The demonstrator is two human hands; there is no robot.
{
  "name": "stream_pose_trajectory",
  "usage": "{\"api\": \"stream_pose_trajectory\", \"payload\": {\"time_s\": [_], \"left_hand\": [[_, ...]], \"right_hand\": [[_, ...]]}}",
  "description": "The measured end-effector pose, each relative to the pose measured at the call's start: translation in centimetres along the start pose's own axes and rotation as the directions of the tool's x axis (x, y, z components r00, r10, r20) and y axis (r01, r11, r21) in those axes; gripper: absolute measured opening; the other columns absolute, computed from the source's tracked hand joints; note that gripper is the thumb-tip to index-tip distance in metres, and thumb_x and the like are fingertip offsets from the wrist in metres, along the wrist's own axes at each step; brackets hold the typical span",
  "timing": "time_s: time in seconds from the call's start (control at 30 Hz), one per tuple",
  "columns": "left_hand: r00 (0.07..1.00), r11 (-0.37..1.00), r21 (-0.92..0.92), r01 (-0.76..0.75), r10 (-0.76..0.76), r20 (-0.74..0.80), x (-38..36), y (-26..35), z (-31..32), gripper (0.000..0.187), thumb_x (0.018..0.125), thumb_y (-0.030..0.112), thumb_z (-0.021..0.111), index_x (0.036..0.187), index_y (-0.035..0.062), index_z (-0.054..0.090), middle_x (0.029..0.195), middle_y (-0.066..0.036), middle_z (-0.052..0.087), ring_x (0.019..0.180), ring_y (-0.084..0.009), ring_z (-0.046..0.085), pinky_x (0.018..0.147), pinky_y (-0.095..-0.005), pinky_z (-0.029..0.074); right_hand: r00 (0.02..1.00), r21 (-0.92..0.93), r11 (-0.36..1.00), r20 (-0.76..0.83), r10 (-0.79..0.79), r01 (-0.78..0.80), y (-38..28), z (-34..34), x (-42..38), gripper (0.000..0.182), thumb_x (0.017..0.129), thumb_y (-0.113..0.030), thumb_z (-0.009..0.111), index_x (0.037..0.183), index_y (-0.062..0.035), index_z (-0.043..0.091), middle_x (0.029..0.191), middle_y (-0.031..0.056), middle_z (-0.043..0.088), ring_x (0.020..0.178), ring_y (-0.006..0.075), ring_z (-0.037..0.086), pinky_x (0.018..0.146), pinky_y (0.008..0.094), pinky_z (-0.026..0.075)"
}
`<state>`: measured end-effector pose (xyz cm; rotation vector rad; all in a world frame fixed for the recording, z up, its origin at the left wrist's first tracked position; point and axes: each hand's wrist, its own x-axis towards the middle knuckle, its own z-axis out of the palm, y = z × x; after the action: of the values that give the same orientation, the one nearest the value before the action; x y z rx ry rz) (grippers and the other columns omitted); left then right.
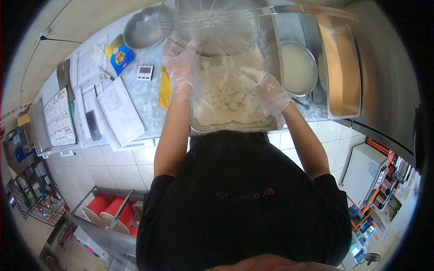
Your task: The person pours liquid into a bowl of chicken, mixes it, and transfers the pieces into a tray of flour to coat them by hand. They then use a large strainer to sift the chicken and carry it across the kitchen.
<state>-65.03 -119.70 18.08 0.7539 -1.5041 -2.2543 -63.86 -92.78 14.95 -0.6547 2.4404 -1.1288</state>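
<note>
A deep metal tray (276, 58) in front of me holds pale flour with clumps (230, 97) in its middle. A large round wire mesh strainer (214, 29) is over the tray's far part, and it looks blurred. My left hand (181, 67), in a clear plastic glove, is closed at the strainer's near left edge, with wire at its fingers. Over the right side of the flour is my right hand (266, 90), also gloved. Its floury fingers are spread and loosely bent, with nothing seen in them.
Right of the tray stand a bowl of whitish liquid (297, 67) and a long metal pan (343, 67). On the left are a metal bowl (144, 28), a timer (145, 73), a yellow-blue packet (120, 55), papers (121, 106) and a phone (93, 125).
</note>
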Motion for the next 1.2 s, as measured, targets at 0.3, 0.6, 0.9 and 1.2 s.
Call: {"api": "stream_pose_trajectory", "payload": {"time_s": [0.3, 0.6, 0.9, 1.2], "left_hand": [[0.988, 0.998, 0.008, -0.058, 0.058, -0.141, -3.8, -0.1, -0.2, 0.089, 0.088, 0.002, 0.077, 0.159, 0.0097, 0.023, 0.153, -0.020, 0.042, 0.129, -0.0311, 0.056, 0.100, -0.0416, 0.054], [0.903, 0.770, 0.472, -0.430, 0.348, 0.253, -9.9, -0.6, 0.6, 0.056, 0.089, 0.005, 0.077, 0.139, -0.0033, 0.053, 0.137, -0.014, 0.059, 0.125, -0.0224, 0.059, 0.100, -0.0329, 0.052], [0.955, 0.831, 0.497, -0.250, 0.297, -0.015, -5.1, -3.8, -0.1, 0.050, 0.084, 0.001, 0.077, 0.126, 0.0035, 0.050, 0.115, -0.011, 0.059, 0.102, -0.0171, 0.059, 0.086, -0.0323, 0.053], [0.961, 0.986, 0.076, -0.150, 0.163, -0.225, -0.4, 0.4, 1.7, 0.076, 0.083, -0.010, 0.068, 0.150, 0.0067, 0.037, 0.123, -0.014, 0.061, 0.101, -0.0222, 0.064, 0.072, -0.0350, 0.055]], "right_hand": [[0.971, 0.721, 0.650, 0.185, 0.154, -0.240, -2.3, -0.3, -3.2, 0.047, 0.107, -0.022, 0.054, 0.151, -0.0062, 0.047, 0.140, 0.0182, 0.060, 0.126, 0.0350, 0.061, 0.100, 0.0438, 0.055], [0.986, 0.122, 0.979, -0.071, -0.154, 0.162, -2.8, 1.3, -4.3, 0.058, 0.109, -0.046, 0.042, 0.156, -0.0106, 0.038, 0.150, 0.0236, 0.049, 0.130, 0.0450, 0.054, 0.106, 0.0574, 0.046], [0.993, 0.707, 0.704, -0.031, 0.115, -0.059, -2.8, 1.9, -4.4, 0.056, 0.110, -0.047, 0.034, 0.158, -0.0183, 0.032, 0.159, 0.0153, 0.037, 0.140, 0.0471, 0.041, 0.113, 0.0625, 0.037], [1.000, 0.826, 0.564, 0.001, -0.021, 0.011, -1.7, 3.3, -4.1, 0.056, 0.110, -0.048, 0.035, 0.156, -0.0169, 0.036, 0.158, 0.0148, 0.041, 0.137, 0.0449, 0.045, 0.113, 0.0601, 0.039]]}}
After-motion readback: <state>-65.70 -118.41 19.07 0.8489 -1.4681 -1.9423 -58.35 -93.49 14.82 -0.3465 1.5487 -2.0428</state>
